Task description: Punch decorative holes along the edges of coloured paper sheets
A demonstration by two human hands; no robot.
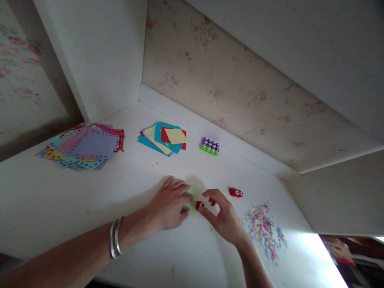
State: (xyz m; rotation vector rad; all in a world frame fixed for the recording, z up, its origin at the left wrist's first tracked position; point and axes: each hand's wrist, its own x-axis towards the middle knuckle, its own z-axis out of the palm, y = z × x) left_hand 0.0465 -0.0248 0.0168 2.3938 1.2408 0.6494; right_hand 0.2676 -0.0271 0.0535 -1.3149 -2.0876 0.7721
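Observation:
A pale green sheet of paper (196, 192) lies on the white table between my hands. My left hand (172, 202), with two silver bangles at its wrist, spreads its fingers over the sheet's left edge. On the paper sits a small red paper punch (199, 205) with a googly eye, partly covered by my right hand (222, 216). The right thumb presses against this punch while the index finger curls above it, slightly apart. Just right of that hand rests a second red punch (236, 193) with two googly eyes.
Punched coloured sheets (96, 146) are piled at the left. Plain coloured papers (172, 138) overlap at the back, beside a block of purple and green googly-eyed pieces (210, 146). Tiny paper cut-outs (265, 232) lie scattered at the right. Floral-papered wall (216, 88) closes off the back.

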